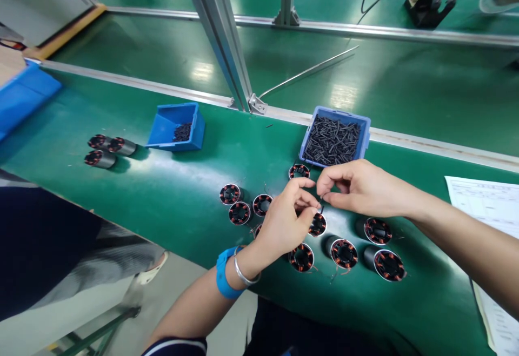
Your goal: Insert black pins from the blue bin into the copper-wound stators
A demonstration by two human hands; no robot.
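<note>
My left hand [286, 215], with a blue band and a metal bangle at the wrist, has its fingers curled in a pinch. Facing it, my right hand [357, 186] is pinched too, fingertips close to the left ones. A short black tube [322, 210] shows beside the fingertips, above a motor stator [318, 225] with copper windings in a metal ring. Which hand grips the tube, if either, is unclear. Several similar stators stand or lie around my hands, among them one [344, 253] nearer me and one [299, 171] behind; my left hand partly covers others.
A blue bin [367, 129] full of short black tubes stands behind my hands. Another blue bin [162, 139] holds fewer tubes, with three stators [103, 159] left of it. A metal post [225, 37] rises behind. Papers [486, 205] lie at right; a person's clothed legs [44, 242] are at left.
</note>
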